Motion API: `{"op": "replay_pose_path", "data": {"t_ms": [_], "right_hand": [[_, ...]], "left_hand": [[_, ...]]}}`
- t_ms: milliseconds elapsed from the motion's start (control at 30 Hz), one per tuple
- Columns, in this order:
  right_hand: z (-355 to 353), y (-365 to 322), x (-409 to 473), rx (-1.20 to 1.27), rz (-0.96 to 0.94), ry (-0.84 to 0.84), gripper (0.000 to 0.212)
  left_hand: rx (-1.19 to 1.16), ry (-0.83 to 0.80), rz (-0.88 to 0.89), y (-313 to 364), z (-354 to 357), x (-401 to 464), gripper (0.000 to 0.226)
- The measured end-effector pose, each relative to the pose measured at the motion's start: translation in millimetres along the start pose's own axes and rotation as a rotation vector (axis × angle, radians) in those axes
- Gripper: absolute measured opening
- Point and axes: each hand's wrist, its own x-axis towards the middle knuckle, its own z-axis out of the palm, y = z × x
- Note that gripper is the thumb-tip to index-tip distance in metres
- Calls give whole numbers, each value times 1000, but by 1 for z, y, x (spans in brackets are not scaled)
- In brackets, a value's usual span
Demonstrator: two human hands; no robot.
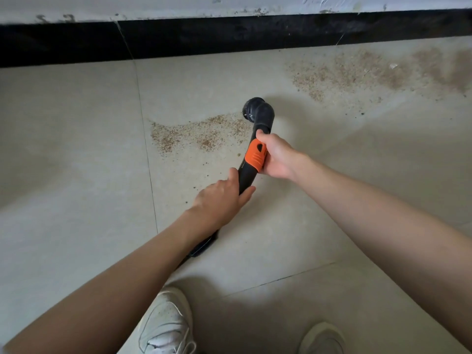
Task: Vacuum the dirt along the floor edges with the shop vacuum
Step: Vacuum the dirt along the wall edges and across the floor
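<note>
A black vacuum wand [247, 178] with an orange collar [255, 155] runs from under my left arm up to a round black nozzle [256, 111] on the tiled floor. My right hand [277, 155] grips the wand at the orange collar. My left hand [221, 200] holds the wand lower down, fingers wrapped around it. A patch of brown dirt [196, 135] lies just left of the nozzle. A larger spread of dirt [378, 72] sits to the right, near the black baseboard [204, 39].
The black baseboard runs along the foot of a scuffed white wall [178, 6] at the top. My two white shoes [166, 325] [321, 338] stand on the grey tiles [71, 149] at the bottom. Tile joints cross the floor left of the wand.
</note>
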Motion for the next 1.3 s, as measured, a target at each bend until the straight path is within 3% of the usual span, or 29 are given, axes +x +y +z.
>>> {"op": "replay_pose_path", "data": {"t_ms": [367,633,967,1300], "right_hand": [[-65,74,-26,258,43,200,29],[-79,91,-40,281,79,177,39],[-34,92,-44,186,90,91,30],[28,55,-24,4,-46,97,28]], "left_hand": [[79,-209,223,19,34,-34,39],[110,-214,276,23,37,-50,34],[95,-181,142,-4,29,-74,39],[75,-6,-63,-28,9,-52,44]]}}
